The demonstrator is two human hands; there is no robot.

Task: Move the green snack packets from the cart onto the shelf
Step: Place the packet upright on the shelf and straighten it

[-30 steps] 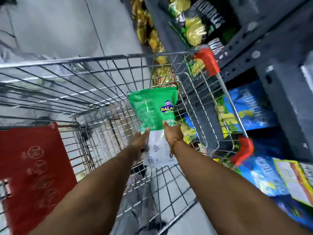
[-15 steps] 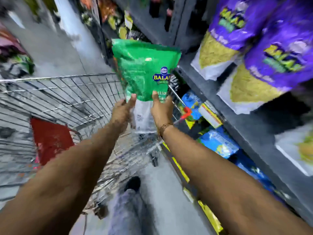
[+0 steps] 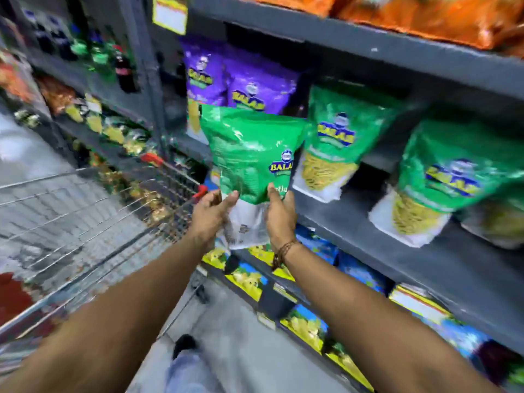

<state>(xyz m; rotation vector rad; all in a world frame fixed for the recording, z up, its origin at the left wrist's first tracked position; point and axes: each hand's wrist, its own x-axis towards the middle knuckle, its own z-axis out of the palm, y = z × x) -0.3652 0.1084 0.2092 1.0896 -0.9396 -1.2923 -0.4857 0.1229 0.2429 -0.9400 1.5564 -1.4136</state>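
Note:
I hold a green snack packet [image 3: 249,154] upright in front of the grey shelf [image 3: 368,239]. My left hand [image 3: 211,209] grips its lower left side and my right hand [image 3: 280,214] grips its lower right side. The packet's white bottom hangs between my palms. Two more green packets [image 3: 334,137] [image 3: 442,177] lean on the shelf just to the right of the held one. The wire cart [image 3: 93,222] stands to the left and below, and no green packets show inside it.
Purple packets [image 3: 243,80] stand on the shelf behind the held packet. Orange packets [image 3: 425,15] fill the shelf above. Blue and yellow packets [image 3: 306,324] line the lower shelf. Bottles [image 3: 122,66] stand far left. My shoe [image 3: 184,344] is on the floor beside the cart.
Both hands lifted the green packet out of the cart and carried it up and right, to the shelf with the other green packets. The view swung from the cart to the shelf.

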